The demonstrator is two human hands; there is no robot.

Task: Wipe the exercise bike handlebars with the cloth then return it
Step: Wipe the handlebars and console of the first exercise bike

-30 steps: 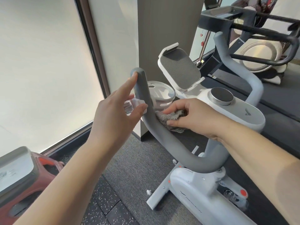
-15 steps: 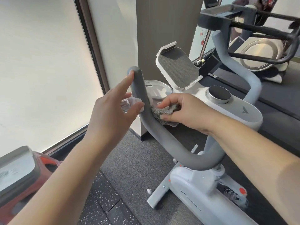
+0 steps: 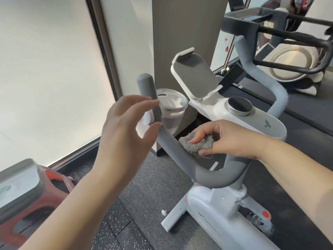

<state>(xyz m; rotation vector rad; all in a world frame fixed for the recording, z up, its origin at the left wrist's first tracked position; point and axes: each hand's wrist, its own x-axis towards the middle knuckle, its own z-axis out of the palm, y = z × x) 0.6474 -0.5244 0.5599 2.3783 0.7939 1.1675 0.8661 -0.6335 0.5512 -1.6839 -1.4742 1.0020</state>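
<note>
Cloth (image 3: 196, 145) is pinched by the right hand (image 3: 223, 139) at the handlebar's (image 3: 180, 156) three o'clock; left hand (image 3: 126, 127) unclenched. Loosely bunched, it could be dropped.

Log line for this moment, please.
wipe | right hand presses cloth on left handlebar | left hand open by grip | not returned
</note>
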